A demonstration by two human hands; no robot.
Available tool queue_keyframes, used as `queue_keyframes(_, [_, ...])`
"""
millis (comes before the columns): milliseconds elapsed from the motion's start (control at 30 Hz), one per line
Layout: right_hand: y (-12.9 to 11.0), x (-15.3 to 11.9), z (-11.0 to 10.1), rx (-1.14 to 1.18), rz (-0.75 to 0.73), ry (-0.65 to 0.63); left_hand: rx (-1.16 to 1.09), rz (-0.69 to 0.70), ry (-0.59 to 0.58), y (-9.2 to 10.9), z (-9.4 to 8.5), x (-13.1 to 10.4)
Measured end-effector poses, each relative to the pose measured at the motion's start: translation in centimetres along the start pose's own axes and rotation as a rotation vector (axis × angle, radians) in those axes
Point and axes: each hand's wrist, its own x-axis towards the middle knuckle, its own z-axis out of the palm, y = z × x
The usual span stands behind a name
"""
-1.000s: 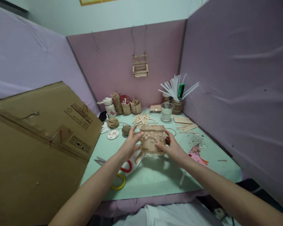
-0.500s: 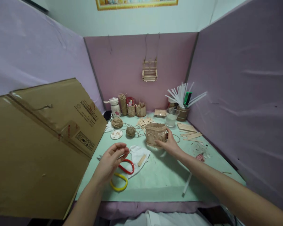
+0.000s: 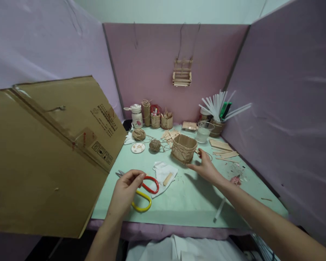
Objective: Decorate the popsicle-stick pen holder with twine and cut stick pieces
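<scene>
A small brown basket-like box with a scalloped rim stands on the green tabletop, its opening facing up. Just right of it is my right hand, thumb and fingers spread apart near its side and lower edge. My left hand hovers above the scissors, which have one red and one yellow handle. Its fingers are curled with thumb and index fingertips together; anything between them is too small to make out. Beside the scissors lies a white cloth with a short wooden piece on it.
Twine balls, a round white dish and wooden strips lie around the box. Behind are a clear cup, a white bottle and a pot of white sticks. Large cardboard fills the left side.
The box has been set down and turned slightly, and my right hand has let go of it. My left fingers have closed together. The camera view has shifted.
</scene>
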Motion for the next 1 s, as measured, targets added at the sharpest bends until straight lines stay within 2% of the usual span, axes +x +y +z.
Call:
queue_keyframes(100, [-1.0, -3.3, -1.9, -0.088, -0.028, -0.013, 0.249, 0.072, -0.073, -0.4, 0.8, -0.1])
queue_keyframes(200, [-2.3, -7.4, -3.5, -0.117, -0.077, -0.065, 0.413, 0.181, -0.147, -0.8, 2.7, 0.2])
queue_keyframes(300, [-2.8, -10.7, -4.5, -0.149, -0.118, -0.093, 0.525, 0.315, -0.16, -0.9, 4.5, 1.1])
queue_keyframes(367, [-2.7, -12.1, -4.9, -0.165, -0.107, -0.121, 0.584, 0.35, -0.168, -0.6, 4.9, 1.8])
queue_keyframes(433, [-2.6, -13.1, -4.9, -0.177, -0.092, -0.162, 0.631, 0.37, -0.098, 0.1, 4.5, 2.6])
queue_keyframes(500, [-2.9, -13.6, -4.4, -0.196, -0.101, -0.206, 0.682, 0.391, 0.049, 0.9, 3.5, 3.2])
queue_keyframes(633, [-5.2, -13.3, -1.3, -0.227, -0.24, -0.359, 0.7, 0.325, 0.206, 0.8, 0.9, 3.4])
queue_keyframes(700, [-7.0, -12.5, 1.4, -0.275, -0.358, -0.487, 0.613, 0.301, 0.288, -0.4, -0.2, 2.8])
queue_keyframes(767, [-8.7, -11.4, 4.7, -0.434, -0.459, -0.566, 0.511, 0.325, 0.407, -2.0, -1.1, 2.0])
queue_keyframes(900, [-10.9, -9.3, 10.8, -0.543, -0.443, -0.573, 0.367, 0.522, 0.684, -5.0, -2.4, 0.6])
queue_keyframes(1000, [-11.8, -8.7, 13.6, -0.63, -0.364, -0.564, 0.302, 0.579, 0.732, -6.1, -2.8, 0.2])
